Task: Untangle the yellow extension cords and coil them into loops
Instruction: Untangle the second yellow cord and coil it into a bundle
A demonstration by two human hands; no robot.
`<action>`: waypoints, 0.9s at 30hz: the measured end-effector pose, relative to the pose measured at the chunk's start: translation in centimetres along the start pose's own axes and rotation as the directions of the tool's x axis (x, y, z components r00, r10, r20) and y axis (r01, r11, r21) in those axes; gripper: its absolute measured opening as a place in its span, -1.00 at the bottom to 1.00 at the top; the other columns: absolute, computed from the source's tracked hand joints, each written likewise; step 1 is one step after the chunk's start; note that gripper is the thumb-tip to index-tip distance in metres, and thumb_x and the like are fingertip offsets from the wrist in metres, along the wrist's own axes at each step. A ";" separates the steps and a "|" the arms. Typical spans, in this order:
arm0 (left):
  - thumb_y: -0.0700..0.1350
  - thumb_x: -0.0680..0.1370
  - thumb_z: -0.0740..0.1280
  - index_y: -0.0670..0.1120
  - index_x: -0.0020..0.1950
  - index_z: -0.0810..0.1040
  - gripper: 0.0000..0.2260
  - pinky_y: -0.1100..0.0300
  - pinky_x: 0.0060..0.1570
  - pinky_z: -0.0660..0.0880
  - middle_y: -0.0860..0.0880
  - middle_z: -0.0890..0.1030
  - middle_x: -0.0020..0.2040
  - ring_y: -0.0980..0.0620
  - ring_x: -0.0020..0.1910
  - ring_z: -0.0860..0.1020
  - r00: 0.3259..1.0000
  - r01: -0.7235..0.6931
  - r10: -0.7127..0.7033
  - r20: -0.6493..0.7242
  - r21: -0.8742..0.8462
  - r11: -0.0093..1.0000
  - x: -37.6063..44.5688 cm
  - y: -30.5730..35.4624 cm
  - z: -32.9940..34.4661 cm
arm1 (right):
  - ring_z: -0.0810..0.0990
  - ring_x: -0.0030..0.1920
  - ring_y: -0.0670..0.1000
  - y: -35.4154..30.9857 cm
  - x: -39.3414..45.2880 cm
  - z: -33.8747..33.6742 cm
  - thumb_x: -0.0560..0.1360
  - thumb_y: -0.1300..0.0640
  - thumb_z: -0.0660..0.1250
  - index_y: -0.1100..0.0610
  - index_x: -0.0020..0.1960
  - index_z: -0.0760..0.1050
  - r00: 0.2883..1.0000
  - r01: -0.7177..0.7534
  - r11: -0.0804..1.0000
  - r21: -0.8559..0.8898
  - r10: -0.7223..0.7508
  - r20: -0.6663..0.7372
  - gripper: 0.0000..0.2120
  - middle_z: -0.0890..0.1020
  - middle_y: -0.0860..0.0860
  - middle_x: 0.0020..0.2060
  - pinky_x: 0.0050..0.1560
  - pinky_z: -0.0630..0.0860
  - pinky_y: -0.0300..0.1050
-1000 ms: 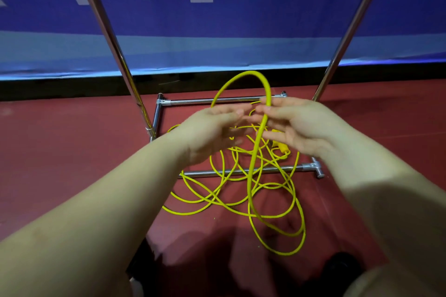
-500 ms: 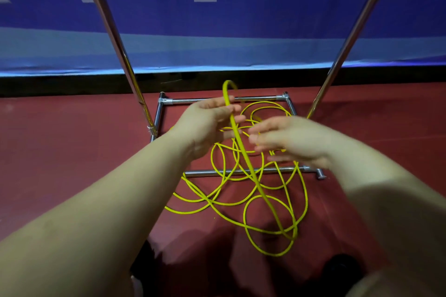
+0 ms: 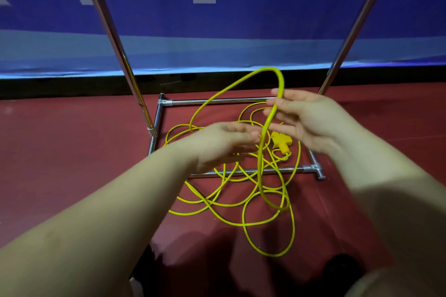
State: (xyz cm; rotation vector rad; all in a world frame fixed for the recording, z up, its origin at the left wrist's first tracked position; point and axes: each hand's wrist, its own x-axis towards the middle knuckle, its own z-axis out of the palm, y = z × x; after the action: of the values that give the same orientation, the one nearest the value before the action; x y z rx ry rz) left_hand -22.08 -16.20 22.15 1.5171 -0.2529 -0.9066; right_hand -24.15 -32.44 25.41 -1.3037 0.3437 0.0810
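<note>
Fingers (image 3: 277, 103) of right hand (image 3: 311, 120) pinching yellow cord (image 3: 261, 149) at 1 o'clock; left hand (image 3: 217, 144) relaxed, blurred, at centre. Tangle on red floor (image 3: 72, 152) across metal frame (image 3: 217, 101). Probably light, limp; better grasped near plug (image 3: 281, 142).

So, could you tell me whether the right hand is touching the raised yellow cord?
Touching: the head view shows the right hand pinching the yellow cord between thumb and fingers.

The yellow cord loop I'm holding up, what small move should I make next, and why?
Probably bring your left hand up to take the raised loop beside your right hand. The right hand pinches the yellow cord at the top, the left looks blurred and seems to hold nothing, and the rest lies tangled over the metal frame by the yellow plug.
</note>
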 end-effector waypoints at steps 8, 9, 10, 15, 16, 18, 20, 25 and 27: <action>-0.28 0.59 0.19 -0.04 -0.02 0.53 -0.81 0.26 -0.08 0.53 0.05 0.65 -0.19 0.11 -0.14 0.59 0.995 -0.098 0.096 -0.037 -0.054 0.994 0.3 -0.2 0.4 | 0.65 -0.13 -0.01 -0.2 0.3 -0.4 0.53 0.27 0.24 0.16 0.16 0.44 1.000 0.025 0.996 0.089 -0.025 0.001 -0.80 0.62 0.05 -0.13 -0.26 0.63 -0.14; -0.29 0.59 0.19 -0.05 -0.03 0.52 -0.82 0.25 -0.13 0.55 0.04 0.63 -0.20 0.12 -0.18 0.59 0.991 -0.112 0.105 -0.082 -0.091 0.990 0.4 0.0 0.3 | 0.64 -0.08 0.01 0.0 0.3 -0.5 0.52 0.24 0.26 0.14 0.19 0.42 1.000 0.001 1.000 0.025 -0.002 0.023 -0.75 0.62 0.07 -0.09 -0.22 0.63 -0.11; -0.29 0.59 0.18 -0.05 -0.03 0.52 -0.82 0.24 -0.18 0.56 0.02 0.62 -0.20 0.12 -0.22 0.59 0.985 -0.130 0.112 -0.131 -0.138 0.982 0.5 0.1 0.1 | 0.63 -0.04 0.02 0.2 0.1 -0.6 0.51 0.22 0.29 0.12 0.20 0.42 0.998 -0.025 0.997 -0.076 0.029 0.052 -0.73 0.62 0.07 -0.05 -0.17 0.62 -0.09; -0.26 0.60 0.18 -0.06 -0.02 0.51 -0.84 0.17 -0.22 0.59 0.04 0.63 -0.26 0.16 -0.32 0.62 0.929 -0.267 0.158 -0.334 -0.312 0.912 0.7 1.1 -1.7 | 0.59 0.10 0.04 2.6 -0.8 -0.3 0.45 0.13 0.38 0.03 0.15 0.48 0.951 0.022 0.691 -0.722 0.207 0.228 -0.72 0.62 0.03 0.02 0.17 0.48 -0.01; -0.26 0.60 0.19 -0.06 -0.02 0.52 -0.85 0.17 -0.23 0.60 0.04 0.63 -0.26 0.16 -0.32 0.62 0.921 -0.289 0.166 -0.353 -0.331 0.898 0.7 1.3 -2.0 | 0.59 0.10 0.03 2.9 -0.8 -0.2 0.44 0.15 0.39 0.05 0.16 0.46 0.945 0.045 0.653 -0.756 0.219 0.245 -0.70 0.61 0.03 0.03 0.19 0.48 -0.05; -0.27 0.59 0.20 -0.09 0.00 0.52 -0.86 0.17 -0.25 0.60 0.02 0.63 -0.23 0.15 -0.31 0.63 0.910 -0.321 0.176 -0.375 -0.370 0.872 0.5 1.8 -2.5 | 0.59 -0.01 -0.02 3.2 -0.8 -0.1 0.44 0.20 0.40 0.03 0.15 0.43 0.944 0.085 0.656 -0.750 0.188 0.271 -0.68 0.58 0.02 0.03 0.06 0.48 -0.19; -0.28 0.59 0.19 -0.11 0.02 0.52 -0.85 0.17 -0.26 0.62 0.00 0.65 -0.18 0.13 -0.28 0.65 0.910 -0.340 0.182 -0.373 -0.418 0.842 0.4 2.1 -2.6 | 0.57 -0.11 -0.05 3.2 -0.6 0.0 0.43 0.23 0.41 0.02 0.06 0.44 0.954 0.144 0.676 -0.722 0.097 0.282 -0.72 0.59 0.03 -0.03 -0.04 0.47 -0.25; -0.27 0.59 0.17 -0.09 0.09 0.50 -0.82 0.19 -0.04 0.58 -0.01 0.66 -0.06 0.10 -0.15 0.65 0.934 -0.319 0.205 -0.292 -0.421 0.849 0.1 2.3 -2.5 | 0.56 -0.24 -0.13 2.5 -0.4 0.8 0.47 0.26 0.36 0.01 -0.10 0.49 0.971 0.170 0.799 -0.577 -0.036 0.236 -0.84 0.54 -0.06 -0.27 -0.22 0.58 -0.23; -0.23 0.59 0.18 -0.06 0.16 0.47 -0.81 0.17 0.08 0.52 -0.01 0.65 0.00 0.07 -0.03 0.62 0.958 -0.244 0.180 -0.222 -0.313 0.918 0.0 1.9 -2.2 | 0.60 -0.25 -0.16 1.6 -0.4 0.9 0.49 0.28 0.32 0.05 -0.08 0.49 0.983 0.114 0.906 -0.408 -0.044 0.176 -0.87 0.58 -0.05 -0.26 -0.29 0.63 -0.18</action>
State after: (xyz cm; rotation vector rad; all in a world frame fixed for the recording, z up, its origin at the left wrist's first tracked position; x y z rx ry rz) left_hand -19.93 -14.97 23.71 1.2172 -0.1132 -0.5912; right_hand -24.74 -31.13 24.24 -1.7220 0.1337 0.1998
